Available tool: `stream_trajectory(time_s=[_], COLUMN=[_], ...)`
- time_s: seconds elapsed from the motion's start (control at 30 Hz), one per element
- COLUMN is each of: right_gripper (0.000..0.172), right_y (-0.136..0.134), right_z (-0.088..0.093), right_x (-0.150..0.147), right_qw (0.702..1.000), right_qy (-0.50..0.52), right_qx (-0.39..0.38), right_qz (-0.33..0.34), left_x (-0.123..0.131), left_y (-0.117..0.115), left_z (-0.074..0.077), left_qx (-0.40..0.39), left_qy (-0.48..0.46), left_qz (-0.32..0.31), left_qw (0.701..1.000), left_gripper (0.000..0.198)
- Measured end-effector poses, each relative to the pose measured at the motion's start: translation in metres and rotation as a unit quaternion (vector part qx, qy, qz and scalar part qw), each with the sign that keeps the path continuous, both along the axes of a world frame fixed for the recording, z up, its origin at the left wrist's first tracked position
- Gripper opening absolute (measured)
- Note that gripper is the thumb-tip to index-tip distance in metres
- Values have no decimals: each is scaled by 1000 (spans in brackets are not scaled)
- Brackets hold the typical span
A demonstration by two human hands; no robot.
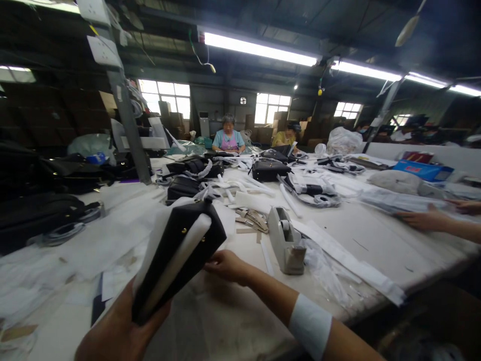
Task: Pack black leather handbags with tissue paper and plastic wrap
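Note:
My left hand (124,321) is wrapped around the lower end of a black handbag (195,240), which it holds tilted above the table. White padding (190,250) shows in the long opening of the bag, between two sides with small gold-coloured studs. A white foam sheet (160,230) lies along the bag's left side. Just right of the bag is my right hand (227,265), its fingers curled together. Its fingertips are partly hidden at the bag's edge, and what they pinch cannot be made out. A white band (310,321) wraps my right forearm.
A grey tape dispenser (285,245) stands right of my right hand. Brown strips (251,220) lie behind it. Black bags (268,170) and white wrapping cover the table's far part. At right, another person's hand (428,218) rests on white material. Two people sit opposite. A post (130,115) rises at left.

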State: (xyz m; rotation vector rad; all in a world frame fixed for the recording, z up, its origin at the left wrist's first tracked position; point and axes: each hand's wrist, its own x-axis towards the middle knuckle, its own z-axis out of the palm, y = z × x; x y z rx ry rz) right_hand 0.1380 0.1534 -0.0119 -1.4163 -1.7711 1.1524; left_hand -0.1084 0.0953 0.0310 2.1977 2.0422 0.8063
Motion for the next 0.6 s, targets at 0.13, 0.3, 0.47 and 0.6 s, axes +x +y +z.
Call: stream_trajectory(time_s=[0.13, 0.3, 0.47, 0.6], right_gripper=[39, 63, 61, 44], right_y=[-27, -79, -138, -150], right_z=[10, 35, 25, 16], right_x=[36, 44, 42, 45], right_qw=[995, 993, 961, 923], right_qy=[29, -102, -260, -361], right_qx=[-82, -21, 60, 88], right_qz=[42, -51, -78, -96], left_x=[4, 16, 33, 39], left_y=[7, 2, -11, -13], left_z=[-10, -10, 4, 7], left_qx=[-44, 11, 25, 31], left_qy=[28, 66, 79, 80], left_qz=[-28, -60, -51, -62], left_qw=[998, 996, 995, 994], left_gripper=[61, 57, 52, 52])
